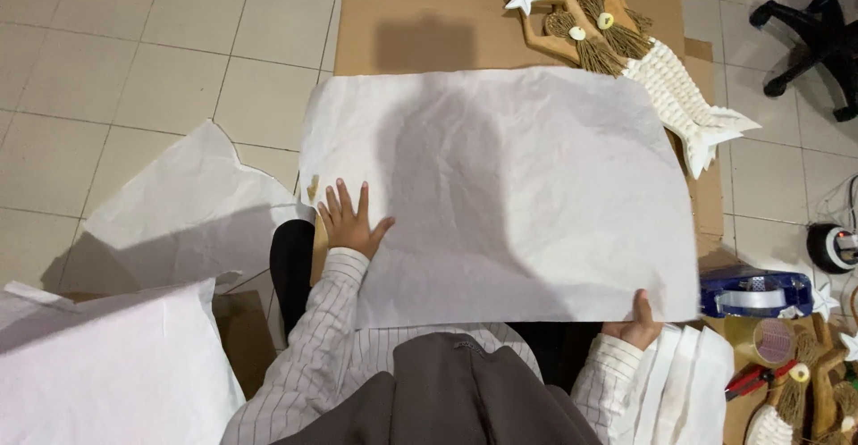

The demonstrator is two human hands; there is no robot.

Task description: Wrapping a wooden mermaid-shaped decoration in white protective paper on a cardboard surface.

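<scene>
Here, white paper (518, 186) covers cardboard (420, 16) on a tiled floor (116, 61).

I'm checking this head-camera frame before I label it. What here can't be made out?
- Right hand: its fingers are hidden under the corner of the white paper sheet.
- Cardboard: mostly covered by the sheet; anything beneath cannot be seen.
- Wooden mermaid figure: its top is cut off by the upper frame edge.
- Figures at the bottom right: cut off by the frame corner.
- Tape dispenser: its left end is hidden behind the sheet.
</scene>
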